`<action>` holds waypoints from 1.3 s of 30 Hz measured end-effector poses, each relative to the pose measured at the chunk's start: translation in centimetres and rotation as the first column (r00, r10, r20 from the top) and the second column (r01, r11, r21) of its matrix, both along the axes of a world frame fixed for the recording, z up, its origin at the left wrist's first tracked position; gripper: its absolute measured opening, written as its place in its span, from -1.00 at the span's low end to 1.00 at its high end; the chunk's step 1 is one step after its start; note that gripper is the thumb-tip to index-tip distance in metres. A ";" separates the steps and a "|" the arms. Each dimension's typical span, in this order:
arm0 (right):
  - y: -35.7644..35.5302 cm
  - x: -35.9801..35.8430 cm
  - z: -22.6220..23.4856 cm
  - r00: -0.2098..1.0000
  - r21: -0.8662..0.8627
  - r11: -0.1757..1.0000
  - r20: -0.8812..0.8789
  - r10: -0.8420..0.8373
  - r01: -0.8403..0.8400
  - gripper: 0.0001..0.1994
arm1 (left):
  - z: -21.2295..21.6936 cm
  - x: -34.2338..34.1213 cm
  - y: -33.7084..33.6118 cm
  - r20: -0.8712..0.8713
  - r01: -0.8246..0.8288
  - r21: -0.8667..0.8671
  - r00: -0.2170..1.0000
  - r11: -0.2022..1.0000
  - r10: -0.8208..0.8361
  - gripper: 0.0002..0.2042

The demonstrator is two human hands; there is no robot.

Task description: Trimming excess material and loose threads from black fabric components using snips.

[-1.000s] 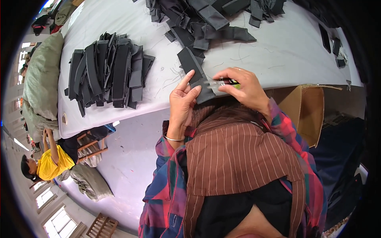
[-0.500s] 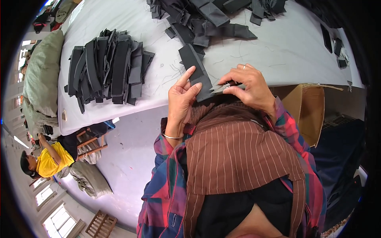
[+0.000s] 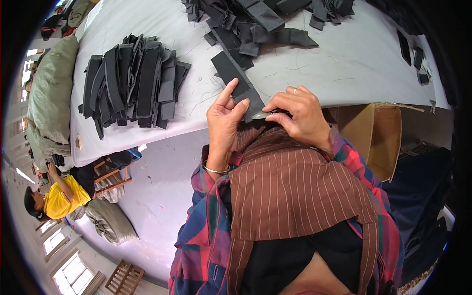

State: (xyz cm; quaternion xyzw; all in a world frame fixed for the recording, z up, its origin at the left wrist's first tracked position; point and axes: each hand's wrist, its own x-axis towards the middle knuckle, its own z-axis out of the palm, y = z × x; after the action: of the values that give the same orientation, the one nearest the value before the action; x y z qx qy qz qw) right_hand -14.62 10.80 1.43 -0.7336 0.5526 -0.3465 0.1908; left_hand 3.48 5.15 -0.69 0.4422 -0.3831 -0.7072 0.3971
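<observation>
Head view: far left of the left hand, a pale green sack [image 3: 51,93] lies against the surface [image 3: 364,64], with a person in yellow [image 3: 66,199] below it. Between sack and left hand, dark strips stand packed in a stack [image 3: 132,81]. The left hand [image 3: 226,118] pinches the near part of one dark strip [image 3: 227,71], thumb on top and index finger stretched along it. Beyond that hand, the strip's far end lies near a loose heap [image 3: 260,29]. The right hand [image 3: 297,110] is curled nearly closed around snips [image 3: 258,116], mostly hidden, their pale tip at the strip's near edge. Right of that hand stands a carton [image 3: 383,142].
</observation>
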 end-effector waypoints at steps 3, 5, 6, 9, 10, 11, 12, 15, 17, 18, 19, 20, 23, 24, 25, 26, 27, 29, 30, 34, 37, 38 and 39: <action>0.0 -0.1 -0.6 0.990 0.052 0.999 0.143 -0.013 0.005 -0.86 | 0.3 -0.2 0.0 -0.019 0.020 0.023 1.000 1.000 -0.019 -0.46; 0.2 -0.4 -0.2 0.984 0.093 0.994 0.166 -0.070 0.055 -0.86 | 0.4 -0.2 0.0 -0.042 0.013 0.043 0.999 0.999 -0.011 -0.47; 0.3 -0.6 0.1 0.974 0.134 0.985 0.187 -0.129 0.105 -0.87 | 0.4 -0.2 0.0 -0.065 0.007 0.063 0.998 0.998 -0.003 -0.47; 0.2 -1.3 0.7 0.987 0.032 0.994 0.116 -0.109 0.106 -0.85 | 0.3 0.4 -0.2 -0.080 0.004 0.078 0.997 0.997 0.002 -0.48; 0.2 -1.4 0.8 0.995 -0.015 0.996 0.046 -0.091 0.092 -0.84 | 0.4 0.5 -0.3 -0.081 0.003 0.077 0.997 0.997 0.003 -0.48; 0.2 -1.5 1.0 0.995 -0.015 0.995 0.044 -0.093 0.094 -0.84 | 0.4 0.6 -0.3 -0.089 0.010 0.076 0.996 0.997 -0.003 -0.48; 0.3 -1.6 1.2 0.996 -0.032 0.996 0.011 -0.083 0.084 -0.84 | 0.4 0.7 -0.3 -0.096 0.016 0.076 0.995 0.997 -0.009 -0.47; 0.4 -1.7 1.8 0.995 -0.063 0.996 -0.066 -0.071 0.067 -0.82 | 0.8 0.5 -0.2 -0.084 0.016 0.070 0.996 0.997 -0.010 -0.48; 0.4 -1.7 2.1 0.992 -0.077 0.995 -0.108 -0.069 0.060 -0.82 | 1.0 0.4 -0.1 -0.078 0.014 0.069 0.997 0.998 -0.009 -0.48; 0.4 -1.8 2.2 0.990 -0.090 0.995 -0.126 -0.061 0.050 -0.82 | 1.0 0.4 -0.1 -0.072 0.013 0.068 0.997 0.998 -0.008 -0.48; 0.4 -1.8 2.3 0.988 -0.102 0.994 -0.145 -0.054 0.039 -0.82 | 1.0 0.4 0.0 -0.072 0.013 0.068 0.997 0.998 -0.008 -0.48; 0.4 -1.8 2.3 0.988 -0.102 0.994 -0.144 -0.054 0.039 -0.82 | 1.0 0.5 0.0 -0.073 0.021 0.063 0.997 0.998 -0.016 -0.48; 0.1 -2.0 2.0 0.990 -0.151 0.989 -0.137 -0.026 0.005 -0.82 | 1.0 0.6 0.1 -0.069 0.033 0.054 0.997 0.998 -0.029 -0.48; 0.0 -2.2 1.8 0.993 -0.152 0.988 -0.120 0.004 -0.023 -0.81 | 1.0 0.5 0.1 -0.065 0.038 0.050 0.997 0.998 -0.034 -0.48; -0.1 -2.3 1.7 0.994 -0.155 0.987 -0.104 0.035 -0.051 -0.80 | 1.0 0.5 0.2 -0.066 0.039 0.051 0.997 0.998 -0.036 -0.48; -0.2 -2.5 1.6 0.994 -0.154 0.987 -0.104 0.036 -0.052 -0.80 | 1.0 0.4 0.2 -0.068 0.043 0.065 0.997 0.997 -0.039 -0.48; -0.3 -2.6 1.4 0.994 -0.142 0.987 -0.091 0.056 -0.069 -0.79 | 0.9 0.4 0.2 -0.071 0.047 0.079 0.997 0.996 -0.041 -0.48; -0.3 -2.7 1.3 0.994 -0.130 0.988 -0.078 0.077 -0.087 -0.79 | 0.6 0.4 0.3 -0.084 0.050 0.089 0.996 0.995 -0.043 -0.49; -0.3 -2.7 1.2 0.992 -0.101 0.987 -0.037 0.119 -0.122 -0.78 | 0.5 0.5 0.3 -0.098 0.055 0.098 0.994 0.994 -0.045 -0.49; 0.0 -2.3 1.0 0.985 -0.059 0.984 0.023 0.168 -0.167 -0.76 | 0.3 0.6 0.1 -0.125 0.047 0.111 0.992 0.993 -0.033 -0.49; 0.0 -2.4 1.1 0.990 -0.081 0.989 0.063 0.127 -0.122 -0.75 | 0.5 0.7 0.0 -0.108 0.053 0.110 0.993 0.993 -0.041 -0.49; 0.0 -2.3 1.3 0.990 -0.081 0.989 0.062 0.127 -0.122 -0.75 | 0.3 0.8 -0.1 -0.122 0.051 0.117 0.992 0.992 -0.036 -0.49; -0.1 -2.2 1.6 0.992 -0.078 0.994 0.095 0.089 -0.082 -0.75 | 0.2 0.8 -0.1 -0.135 0.049 0.124 0.990 0.991 -0.032 -0.50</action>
State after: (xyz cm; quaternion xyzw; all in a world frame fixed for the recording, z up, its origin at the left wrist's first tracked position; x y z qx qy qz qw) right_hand -16.79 10.74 3.01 -0.7451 0.4976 -0.3938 0.2053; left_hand 4.31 5.05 -0.49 0.4107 -0.3191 -0.7657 0.3784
